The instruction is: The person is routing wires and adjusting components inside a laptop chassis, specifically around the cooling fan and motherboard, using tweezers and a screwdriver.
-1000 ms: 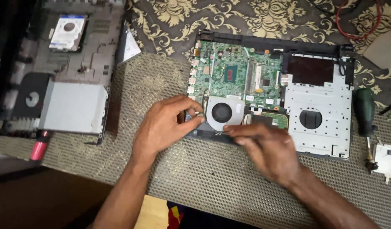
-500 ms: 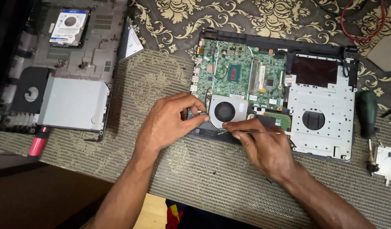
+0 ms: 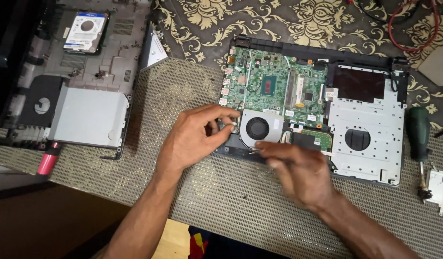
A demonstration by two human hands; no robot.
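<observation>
An opened laptop base [image 3: 365,120] lies on a woven mat, showing a green motherboard [image 3: 274,86] and a round black cooling fan [image 3: 257,128]. My left hand [image 3: 197,139] rests at the fan's left corner, thumb and fingers pinched on the housing edge there. My right hand [image 3: 298,168] is blurred just below the fan, at the laptop's front edge. It is closed on a thin metal tool [image 3: 252,152] whose tip points left. What lies under its fingers is hidden.
A removed bottom cover [image 3: 101,72] lies at the left with a hard drive [image 3: 84,31] and a silver drive tray [image 3: 89,117]. A pink-handled tool [image 3: 47,160] sits by it. A green screwdriver [image 3: 418,132], a white part [image 3: 440,187] and a red cable [image 3: 423,24] are at the right.
My right hand has shifted right and down along the laptop's front edge and is now blurred. My left hand stays at the fan's left corner.
</observation>
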